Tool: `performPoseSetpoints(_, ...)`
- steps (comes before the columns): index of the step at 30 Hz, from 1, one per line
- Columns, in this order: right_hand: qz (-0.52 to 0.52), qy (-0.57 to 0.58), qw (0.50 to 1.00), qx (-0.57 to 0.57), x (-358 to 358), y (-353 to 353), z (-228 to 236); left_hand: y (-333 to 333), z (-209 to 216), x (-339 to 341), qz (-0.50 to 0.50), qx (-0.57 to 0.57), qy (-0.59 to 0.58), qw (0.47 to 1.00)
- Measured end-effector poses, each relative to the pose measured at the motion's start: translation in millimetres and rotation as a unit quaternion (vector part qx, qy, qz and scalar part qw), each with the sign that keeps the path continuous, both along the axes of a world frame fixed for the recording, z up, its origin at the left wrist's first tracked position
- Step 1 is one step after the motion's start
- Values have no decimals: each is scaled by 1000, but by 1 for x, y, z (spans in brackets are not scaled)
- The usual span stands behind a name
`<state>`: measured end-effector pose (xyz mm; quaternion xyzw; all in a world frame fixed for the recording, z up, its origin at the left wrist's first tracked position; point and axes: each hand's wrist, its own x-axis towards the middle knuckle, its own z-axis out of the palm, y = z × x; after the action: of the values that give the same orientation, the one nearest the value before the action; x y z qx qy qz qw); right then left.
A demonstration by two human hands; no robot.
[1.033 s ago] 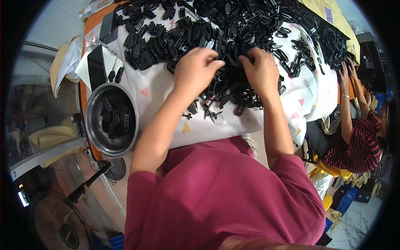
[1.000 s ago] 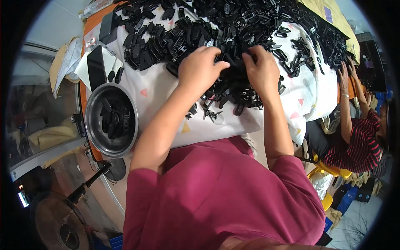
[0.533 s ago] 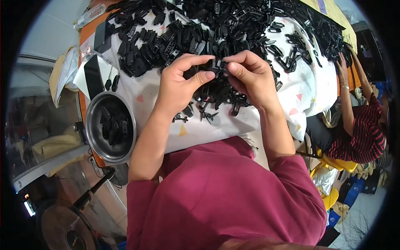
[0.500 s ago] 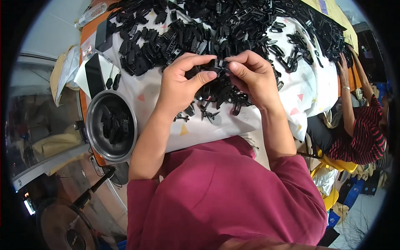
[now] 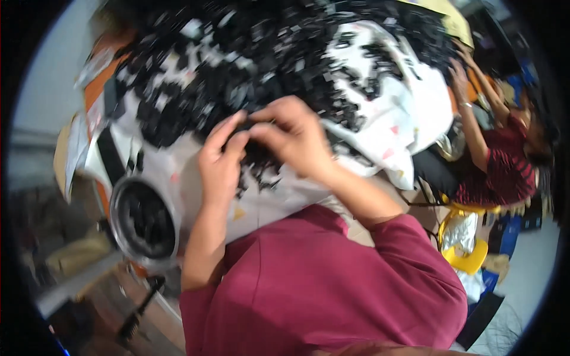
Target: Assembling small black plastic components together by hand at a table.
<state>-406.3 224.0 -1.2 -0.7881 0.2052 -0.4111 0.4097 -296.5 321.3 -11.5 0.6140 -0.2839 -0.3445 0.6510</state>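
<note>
My left hand [image 5: 218, 163] and my right hand [image 5: 297, 139] meet fingertip to fingertip over the white cloth, thumbs and forefingers pinched together. Between them is a small black plastic part [image 5: 248, 123], blurred and mostly covered by my fingers, so its shape is unclear. Just beyond my hands spreads a large heap of similar black plastic parts [image 5: 237, 77]. A few loose black parts [image 5: 264, 177] lie on the near side, below my right hand.
A steel bowl [image 5: 115, 228] holding black parts stands at the table's left edge. Behind it lies a dark flat slab [image 5: 111, 155] on something white. White patterned cloth [image 5: 196, 216] covers the table. At right, another person's hand [image 5: 459, 80] reaches the heap; a yellow stool [image 5: 469, 261] stands nearby.
The view has swung and blurred, with the table shifting down and left in it. My hands have moved left over the table and closer together, still pinching the part.
</note>
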Motion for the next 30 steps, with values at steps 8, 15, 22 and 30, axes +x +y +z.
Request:
performPoseSetpoints(8,109,22,912,396,-11,21,5,9,-7,-2,-36,-106,250,962)
performPoseSetpoints(15,174,58,841,508,-1,-8,3,-1,-10,6,-20,-96,309,946)
performPoseSetpoints(22,106,19,870,481,-1,-4,7,-11,-6,-6,9,-144,306,941)
performPoseSetpoints(30,150,-44,889,431,-6,16,-3,17,-9,-12,13,-167,259,951)
